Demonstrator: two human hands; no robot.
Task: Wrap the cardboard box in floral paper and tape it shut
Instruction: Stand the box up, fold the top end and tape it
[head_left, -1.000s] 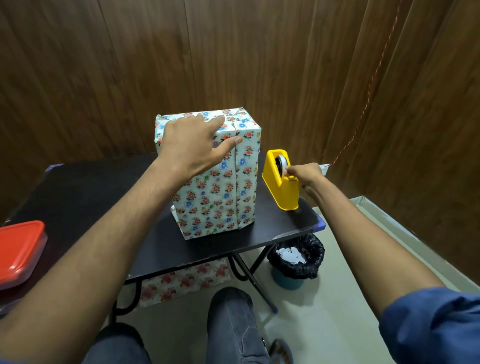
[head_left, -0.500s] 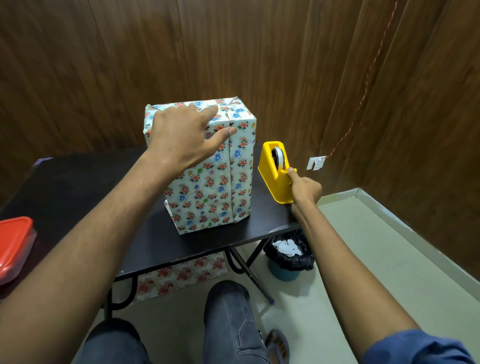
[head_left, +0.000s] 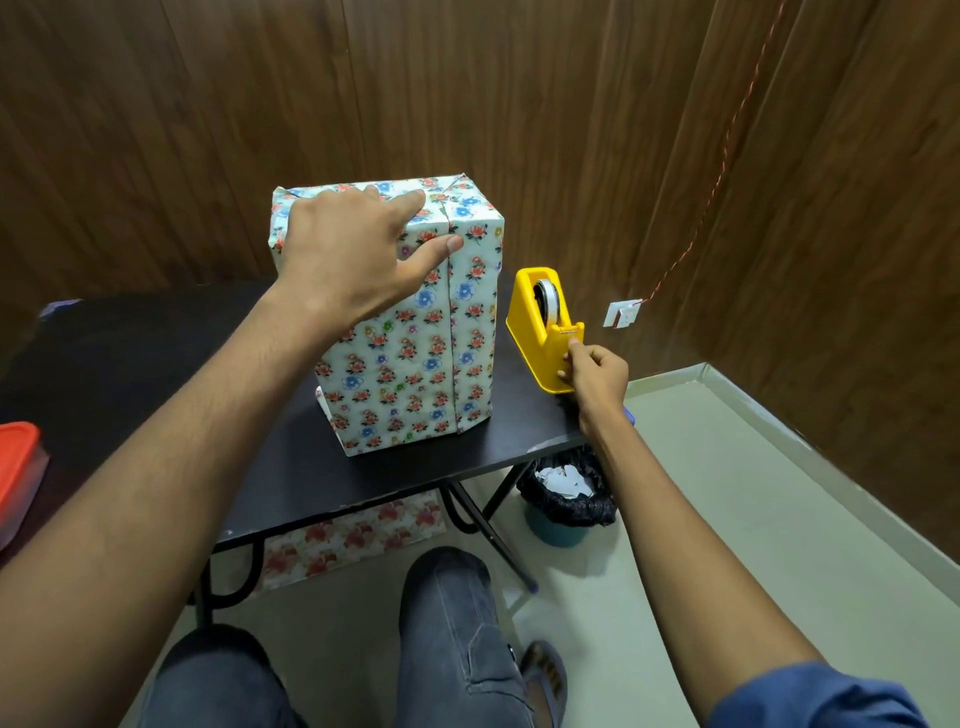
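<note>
I am seeing the box (head_left: 405, 332) already covered in floral paper and standing upright on the black table (head_left: 171, 374). My left hand (head_left: 353, 260) is lying flat over its upper front, fingers straight and the thumb pressing beside the paper seam (head_left: 450, 332), so the overlap is not opening. My right hand (head_left: 595, 371) is pinching at the cutter end of the yellow tape dispenser (head_left: 543, 332), just beside the box; I cannot tell if tape is between the fingers. I judge the wrapping is mostly done. The seam is waiting for tape, and I see no tape on it.
</note>
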